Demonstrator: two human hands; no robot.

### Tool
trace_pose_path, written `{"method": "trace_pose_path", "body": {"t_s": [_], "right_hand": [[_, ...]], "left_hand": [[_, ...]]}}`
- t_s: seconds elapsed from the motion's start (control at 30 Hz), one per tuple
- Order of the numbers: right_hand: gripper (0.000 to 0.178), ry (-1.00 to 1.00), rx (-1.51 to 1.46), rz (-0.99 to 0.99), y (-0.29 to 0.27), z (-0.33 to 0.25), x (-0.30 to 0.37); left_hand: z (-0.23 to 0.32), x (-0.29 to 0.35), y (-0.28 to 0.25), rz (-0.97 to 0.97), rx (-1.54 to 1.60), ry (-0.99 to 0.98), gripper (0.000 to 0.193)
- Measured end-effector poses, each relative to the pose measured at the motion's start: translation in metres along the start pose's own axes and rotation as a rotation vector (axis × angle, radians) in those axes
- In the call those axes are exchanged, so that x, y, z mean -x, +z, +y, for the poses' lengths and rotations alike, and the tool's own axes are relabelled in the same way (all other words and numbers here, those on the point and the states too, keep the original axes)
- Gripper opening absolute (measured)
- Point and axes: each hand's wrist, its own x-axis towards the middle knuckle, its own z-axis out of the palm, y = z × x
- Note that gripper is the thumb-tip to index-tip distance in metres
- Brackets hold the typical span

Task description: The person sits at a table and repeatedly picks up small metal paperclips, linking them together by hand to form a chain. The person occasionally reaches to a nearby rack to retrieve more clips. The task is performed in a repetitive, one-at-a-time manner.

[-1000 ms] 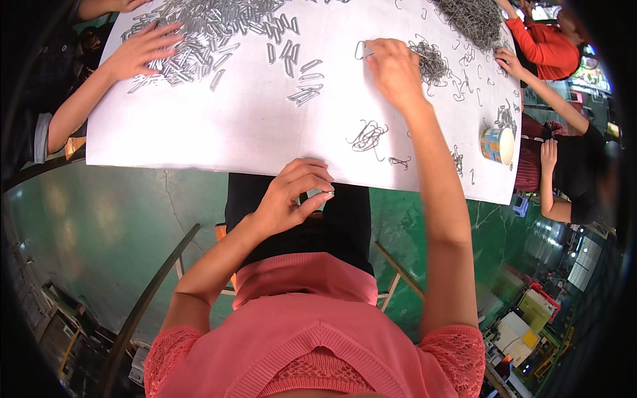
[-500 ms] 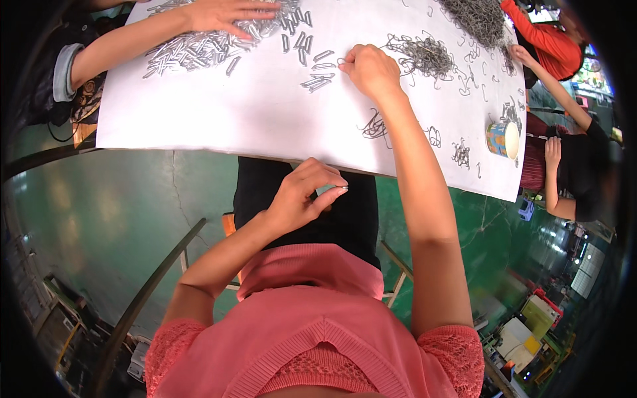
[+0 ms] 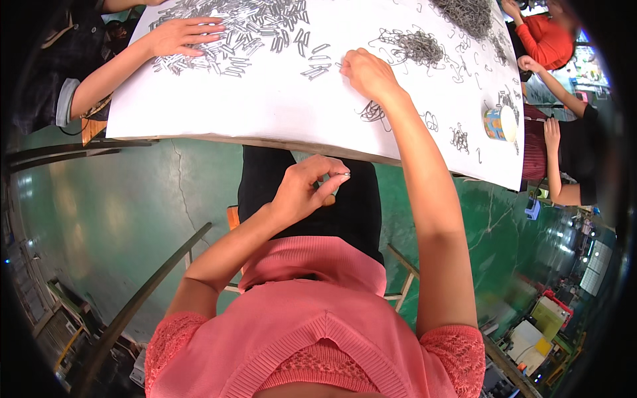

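While white tabletop [image 3: 219, 109] overhangs green floor [image 3: 126, 199] | left hand [image 3: 298, 189] — pinching silvery bit [image 3: 347, 174] | right hand [image 3: 370, 74] — narrow (contents unclear)

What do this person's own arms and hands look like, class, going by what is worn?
The short sleeves are coral-pink, in a lacy openwork knit. Below them the arms are bare. The left hand and right hand wear no gloves, and no watch or bracelet shows.

The white tabletop [image 3: 212, 109] gives passage near left, metal clips [image 3: 262, 23] blocking beyond, wire hooks [image 3: 421, 48] rightward.
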Motion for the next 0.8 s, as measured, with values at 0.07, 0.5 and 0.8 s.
{"method": "trace_pose_path", "body": {"t_s": [0.07, 0.5, 0.8], "right_hand": [[0.017, 0.054, -0.250, 0.065, -0.001, 0.006, 0.017], [0.007, 0.313, -1.499, 0.290, 0.020, -0.052, 0.194], [0.007, 0.179, -1.396, 0.672, 0.033, -0.071, 0.192]], "left_hand": [[0.001, -0.001, 0.001, 0.015, -0.029, 0.016, 0.010], [0.008, -0.006, 0.006, 0.172, -0.063, 0.027, 0.030], [0.002, -0.006, 0.010, 0.148, -0.083, 0.188, 0.031]]}}
